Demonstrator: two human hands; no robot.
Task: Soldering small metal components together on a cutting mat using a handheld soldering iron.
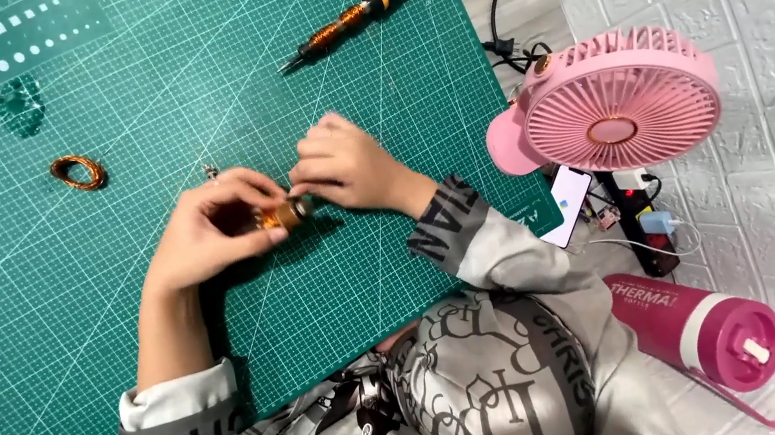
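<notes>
My left hand [208, 231] is closed around a small cylinder wound with copper wire [286, 214], held just above the green cutting mat [65, 293]. My right hand [345, 165] meets it from the right, its fingertips pinching the cylinder's metal end. The two hands touch over the middle of the mat. Most of the cylinder is hidden by my fingers.
A loose ring of copper wire [78, 172] lies on the mat to the left. A black and orange soldering iron [367, 0] rests at the mat's top edge. Off the mat to the right stand a pink fan [619, 99], a phone [568, 204] and a pink bottle [717, 333].
</notes>
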